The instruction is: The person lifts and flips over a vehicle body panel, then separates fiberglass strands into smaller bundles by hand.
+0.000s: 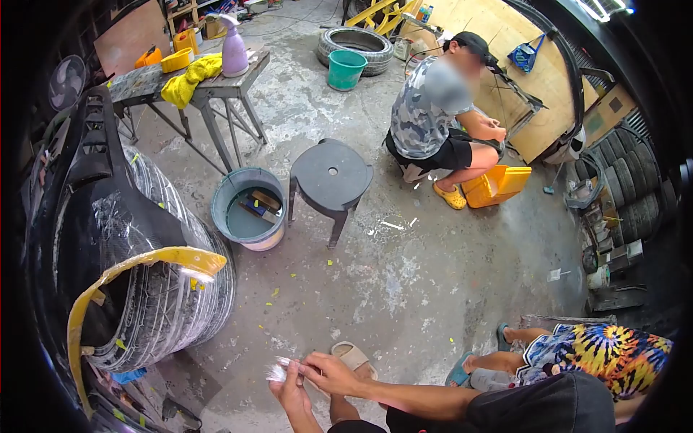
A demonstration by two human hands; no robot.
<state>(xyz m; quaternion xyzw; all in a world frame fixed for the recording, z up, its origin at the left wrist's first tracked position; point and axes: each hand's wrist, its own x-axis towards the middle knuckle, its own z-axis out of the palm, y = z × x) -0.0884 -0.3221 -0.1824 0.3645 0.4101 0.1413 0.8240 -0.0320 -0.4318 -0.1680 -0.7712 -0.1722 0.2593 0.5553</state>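
At the bottom centre, my left hand [291, 392] is closed on a small whitish, crumpled piece [276, 372] that looks like clear film or tape. My right hand [328, 373] touches my left hand, its fingers pinched together at the same piece; whether they grip part of it is too small to tell. The piece sticks out to the left of the fingers. Below the hands is a sandal [352, 355] on the concrete floor. Left of them stands a wrapped tyre stack [180, 317] with a curved yellow strip [166, 255] on it.
A grey stool [332, 177] stands beside a water bucket [249, 231]. Behind are a workbench [209, 85], a green bucket [346, 70] and a tyre [368, 45]. One person [426, 108] crouches by a yellow container [498, 186]. Another person's patterned clothing [599, 353] shows at the lower right.
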